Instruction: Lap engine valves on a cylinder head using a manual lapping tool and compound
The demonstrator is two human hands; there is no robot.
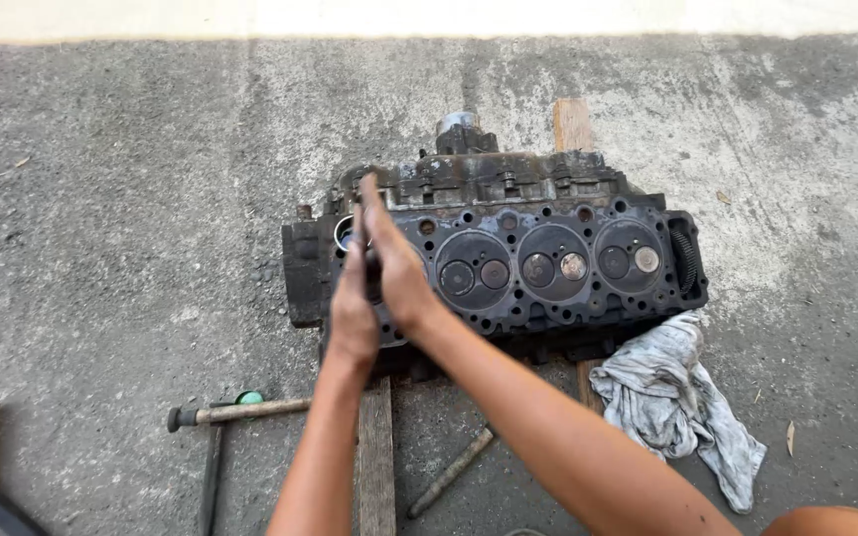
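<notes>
I'm kneeling over rough grey concrete ground (121, 248), gritty and stained, with a pale sunlit strip along the far edge. A black, greasy metal cylinder head (538, 263) is lying there on wooden planks (376, 457), its flat face turned up toward me, showing round chambers with paired valves and small bolt holes. I'm pressing my left hand (353, 313) and right hand (396, 263) flat together, palms facing, fingers straight, over the head's left end; a thin dark stick seems to be sitting between them, blurred, can't tell exactly. A crumpled grey rag (677, 402) is lying beside the head's right corner. A hammer (235, 410) with wooden handle is resting near the plank.
</notes>
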